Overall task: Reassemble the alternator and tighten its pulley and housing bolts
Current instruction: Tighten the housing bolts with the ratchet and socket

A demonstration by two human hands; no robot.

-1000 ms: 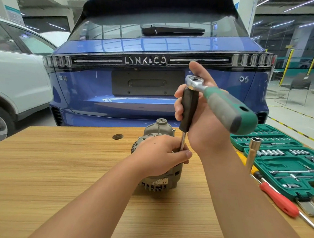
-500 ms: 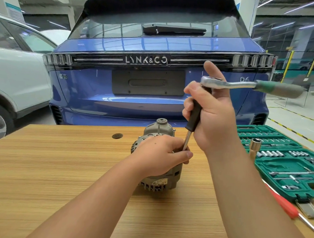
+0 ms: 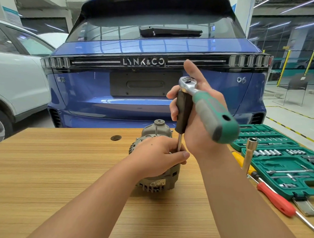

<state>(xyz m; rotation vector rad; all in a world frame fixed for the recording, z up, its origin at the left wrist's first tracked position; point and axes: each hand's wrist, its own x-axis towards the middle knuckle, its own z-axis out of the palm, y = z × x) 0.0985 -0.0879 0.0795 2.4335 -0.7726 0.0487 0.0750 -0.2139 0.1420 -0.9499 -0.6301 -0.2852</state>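
A grey alternator [image 3: 156, 181] stands on the wooden table [image 3: 53, 168]. My left hand [image 3: 158, 158] grips its top and pinches the thin steel shaft of a driver against it. The driver's black handle [image 3: 184, 112] stands upright, with a chrome ratchet head [image 3: 186, 83] seated on its top. The ratchet's green and grey handle [image 3: 216, 119] points toward me and to the right. My right hand [image 3: 197, 123] wraps the black handle just under the ratchet head, its index finger raised. The bolt under the shaft tip is hidden by my left hand.
An open green socket case [image 3: 283, 159] lies at the table's right edge. Beside it stand a tall steel socket tube [image 3: 249, 154], a red-handled screwdriver [image 3: 274, 199] and a yellow handle [image 3: 240, 159]. A blue car [image 3: 154, 83] is parked behind the table, a white car [image 3: 15, 78] at left.
The ratchet handle swung out to the right half a second ago and has now swung back toward me. My left hand and the alternator stayed put.
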